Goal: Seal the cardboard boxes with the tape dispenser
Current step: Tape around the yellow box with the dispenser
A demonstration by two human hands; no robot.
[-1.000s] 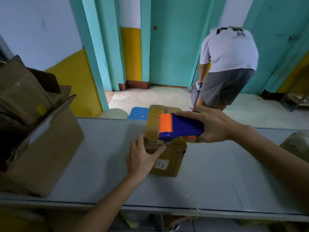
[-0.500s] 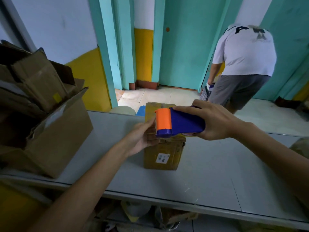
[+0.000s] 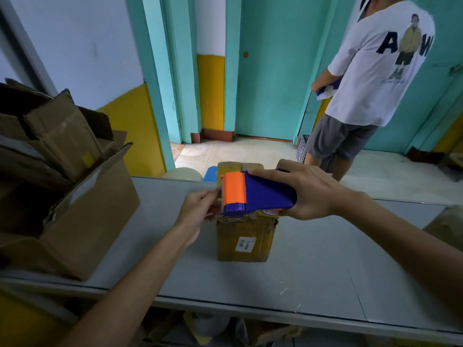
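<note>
A small brown cardboard box [image 3: 244, 239] with a white label stands in the middle of the grey table [image 3: 325, 271]. My right hand [image 3: 308, 191] grips a blue and orange tape dispenser [image 3: 253, 194] and holds it over the box's top, orange end to the left. My left hand [image 3: 200, 211] is at the dispenser's toothed edge with fingers curled, pinching at the tape end there; the tape itself is hard to make out. The box top under the dispenser is hidden.
A large open cardboard box [image 3: 82, 221] stuffed with flattened cartons [image 3: 57, 136] stands at the table's left. A person in a white shirt [image 3: 375, 71] stands beyond the table at the right. A blue stool [image 3: 210, 172] shows behind the table's far edge.
My left hand left the box's side and rose to the dispenser's toothed edge. The dispenser lifted slightly over the box top. The person behind straightened up.
</note>
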